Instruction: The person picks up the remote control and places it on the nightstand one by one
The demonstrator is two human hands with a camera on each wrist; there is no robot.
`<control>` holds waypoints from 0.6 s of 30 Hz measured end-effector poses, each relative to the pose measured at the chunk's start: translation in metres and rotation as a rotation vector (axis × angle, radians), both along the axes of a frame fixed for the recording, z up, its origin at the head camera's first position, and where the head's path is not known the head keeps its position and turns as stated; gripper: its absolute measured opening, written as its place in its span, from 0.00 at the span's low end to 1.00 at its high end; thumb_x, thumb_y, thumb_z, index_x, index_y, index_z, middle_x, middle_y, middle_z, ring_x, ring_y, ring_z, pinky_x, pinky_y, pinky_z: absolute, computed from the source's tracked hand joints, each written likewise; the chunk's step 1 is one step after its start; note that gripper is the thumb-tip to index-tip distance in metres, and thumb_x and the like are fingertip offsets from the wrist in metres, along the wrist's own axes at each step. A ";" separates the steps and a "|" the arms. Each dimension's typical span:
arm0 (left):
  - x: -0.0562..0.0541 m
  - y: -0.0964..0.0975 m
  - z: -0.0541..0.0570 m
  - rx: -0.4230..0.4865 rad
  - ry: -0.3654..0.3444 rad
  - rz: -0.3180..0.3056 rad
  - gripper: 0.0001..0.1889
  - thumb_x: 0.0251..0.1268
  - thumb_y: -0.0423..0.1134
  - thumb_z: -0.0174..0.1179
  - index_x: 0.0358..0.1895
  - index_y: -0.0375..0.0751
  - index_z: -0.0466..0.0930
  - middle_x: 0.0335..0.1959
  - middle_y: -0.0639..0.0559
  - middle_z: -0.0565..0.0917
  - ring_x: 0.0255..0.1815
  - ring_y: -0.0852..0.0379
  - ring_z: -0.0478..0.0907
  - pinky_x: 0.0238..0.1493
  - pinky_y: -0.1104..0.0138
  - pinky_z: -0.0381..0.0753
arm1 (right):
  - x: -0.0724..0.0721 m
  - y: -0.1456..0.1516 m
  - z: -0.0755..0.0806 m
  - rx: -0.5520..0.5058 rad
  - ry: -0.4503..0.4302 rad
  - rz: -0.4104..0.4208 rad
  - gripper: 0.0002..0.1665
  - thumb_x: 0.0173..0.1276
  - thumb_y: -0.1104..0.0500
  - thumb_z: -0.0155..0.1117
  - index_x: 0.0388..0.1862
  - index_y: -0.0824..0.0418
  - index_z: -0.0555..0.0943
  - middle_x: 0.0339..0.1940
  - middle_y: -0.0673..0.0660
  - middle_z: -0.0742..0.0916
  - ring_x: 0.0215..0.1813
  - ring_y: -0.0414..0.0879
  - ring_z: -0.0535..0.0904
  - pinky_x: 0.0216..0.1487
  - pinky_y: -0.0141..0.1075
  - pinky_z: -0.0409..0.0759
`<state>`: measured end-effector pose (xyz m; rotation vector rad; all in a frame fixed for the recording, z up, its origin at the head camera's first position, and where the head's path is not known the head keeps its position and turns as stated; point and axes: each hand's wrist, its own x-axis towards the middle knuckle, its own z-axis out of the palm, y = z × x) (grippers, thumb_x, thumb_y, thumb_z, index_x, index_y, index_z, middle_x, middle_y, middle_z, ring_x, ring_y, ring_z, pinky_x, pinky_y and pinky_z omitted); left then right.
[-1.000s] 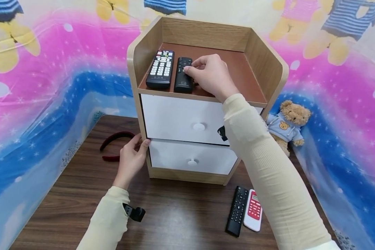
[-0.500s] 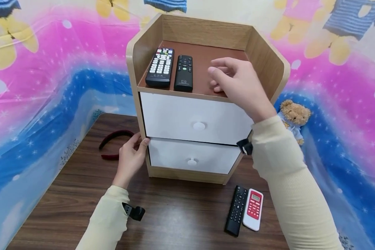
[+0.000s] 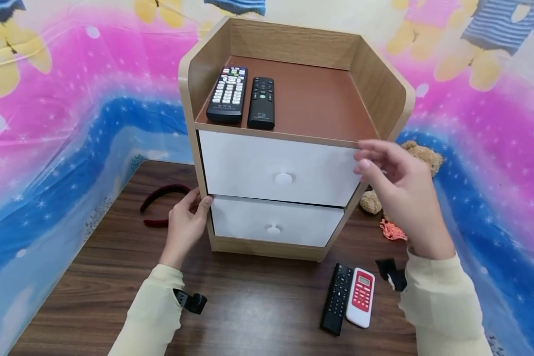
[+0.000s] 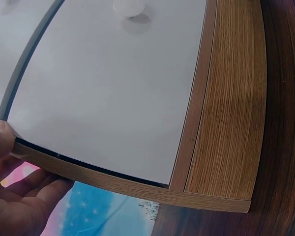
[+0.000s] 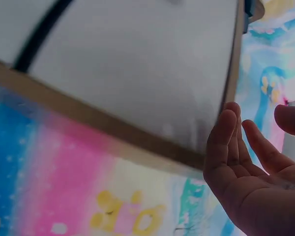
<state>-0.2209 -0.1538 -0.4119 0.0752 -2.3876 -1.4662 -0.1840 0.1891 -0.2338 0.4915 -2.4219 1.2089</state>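
Currently, the left hand (image 3: 186, 226) pinches the wood-grain cabinet (image 3: 244, 160) at eight o'clock; the right hand (image 3: 402, 198), loosely curved, hovers at three; two oblong black remotes (image 3: 261, 111) lie atop, at eleven.

**Clear from above, dim at the wrists**

Head view evenly bright and fairly crisp, pale glare on the table (image 3: 253, 306). Left wrist view greyer; a knob (image 4: 128, 7) casts a soft shadow, edges bow. Right wrist view murky, the drawer (image 5: 132, 69) blurred.
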 end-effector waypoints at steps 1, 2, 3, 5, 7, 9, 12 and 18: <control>0.000 0.000 0.000 0.001 -0.003 0.003 0.26 0.76 0.50 0.53 0.68 0.36 0.72 0.57 0.36 0.81 0.49 0.41 0.82 0.47 0.49 0.80 | 0.002 0.005 -0.008 0.003 0.005 -0.013 0.20 0.75 0.57 0.60 0.63 0.57 0.79 0.48 0.56 0.86 0.44 0.36 0.83 0.42 0.22 0.78; 0.000 0.000 0.000 0.003 -0.005 0.001 0.26 0.76 0.50 0.53 0.68 0.36 0.72 0.57 0.36 0.81 0.50 0.41 0.82 0.48 0.49 0.80 | 0.003 0.010 -0.017 0.006 0.006 -0.028 0.20 0.75 0.58 0.60 0.63 0.57 0.80 0.48 0.56 0.86 0.44 0.35 0.83 0.41 0.22 0.78; -0.001 -0.001 0.000 0.005 -0.006 0.000 0.26 0.76 0.50 0.53 0.68 0.36 0.72 0.57 0.37 0.81 0.50 0.41 0.81 0.48 0.49 0.80 | 0.005 0.015 -0.026 0.009 0.008 -0.044 0.19 0.74 0.58 0.60 0.63 0.57 0.80 0.48 0.56 0.86 0.44 0.34 0.82 0.41 0.21 0.77; -0.002 0.000 0.001 0.002 -0.004 -0.001 0.26 0.76 0.50 0.53 0.68 0.37 0.72 0.57 0.37 0.82 0.50 0.41 0.82 0.48 0.49 0.80 | 0.007 0.026 -0.044 0.016 0.001 -0.081 0.19 0.74 0.58 0.61 0.63 0.57 0.80 0.50 0.56 0.86 0.43 0.33 0.81 0.40 0.21 0.76; -0.003 0.001 0.002 0.003 0.000 -0.001 0.26 0.76 0.50 0.53 0.68 0.38 0.73 0.56 0.37 0.82 0.48 0.42 0.82 0.47 0.49 0.80 | 0.008 0.036 -0.064 0.020 -0.014 -0.122 0.19 0.74 0.57 0.60 0.63 0.58 0.80 0.50 0.57 0.86 0.42 0.32 0.80 0.39 0.21 0.75; -0.003 0.001 0.002 0.000 0.006 0.003 0.25 0.76 0.49 0.54 0.68 0.38 0.73 0.55 0.38 0.82 0.48 0.42 0.82 0.47 0.49 0.80 | 0.009 0.046 -0.085 0.016 -0.045 -0.161 0.20 0.75 0.57 0.60 0.63 0.59 0.79 0.50 0.59 0.86 0.41 0.31 0.79 0.39 0.21 0.76; -0.003 0.001 0.003 -0.003 0.002 0.013 0.24 0.76 0.48 0.54 0.67 0.38 0.73 0.54 0.38 0.83 0.49 0.42 0.82 0.47 0.49 0.80 | 0.007 0.061 -0.119 0.024 -0.114 -0.238 0.21 0.75 0.55 0.59 0.63 0.61 0.78 0.49 0.58 0.86 0.41 0.29 0.78 0.41 0.21 0.75; -0.002 0.001 0.002 0.001 -0.027 0.016 0.25 0.76 0.48 0.54 0.68 0.37 0.73 0.54 0.37 0.82 0.52 0.41 0.81 0.50 0.49 0.79 | 0.011 0.086 -0.190 0.096 -0.390 -0.370 0.26 0.76 0.50 0.57 0.66 0.62 0.75 0.56 0.64 0.83 0.53 0.49 0.79 0.50 0.37 0.75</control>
